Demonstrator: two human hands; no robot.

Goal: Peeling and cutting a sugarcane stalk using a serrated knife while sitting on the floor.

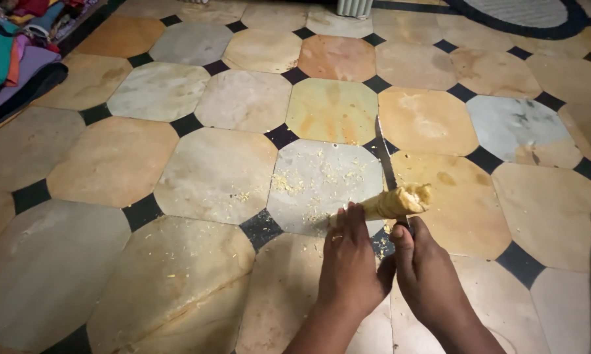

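The left hand [350,262] and right hand [427,272] sit nearest, low over the tiled floor [210,170]. The left grip is wrapped around a yellowish, fibrous stick [397,202], held just above the floor; the right grip is closed on the handle of a long knife [385,157], blade pointing away. Pale shavings [315,177] litter the tiles. A slip of the blade could nick the left fingers, which lie close beside it.

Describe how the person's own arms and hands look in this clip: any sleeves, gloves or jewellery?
Both hands, left hand and right hand, are bare: no gloves, rings or watch visible. The forearms are uncovered down to the frame edge, with no sleeves in view.
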